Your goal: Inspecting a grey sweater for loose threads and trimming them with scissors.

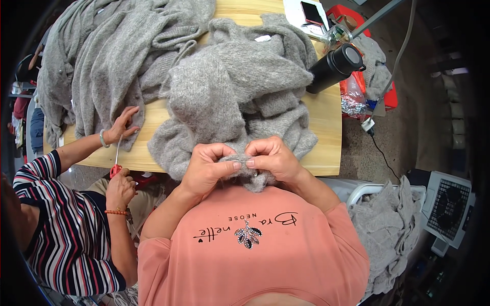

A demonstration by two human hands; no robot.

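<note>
A fuzzy grey knitted sweater (229, 86) lies bunched on the wooden table, its near end drawn over the edge toward me. My left hand (209, 166) pinches the knit between thumb and fingers. Close beside it, my right hand (275, 158) grips the same piece, the two thumb tips nearly meeting. A small tuft of the fabric hangs below my fingers. Something small and shiny shows near my right thumb, too small to make out.
A co-worker's hand (121, 184) at left holds red-handled scissors (117, 168) by a grey garment pile (112, 61). A black flask (337, 66) and a phone (312, 13) are at right. A white bin (357, 192) holds more grey knits; a cable (406, 46) hangs beyond the table.
</note>
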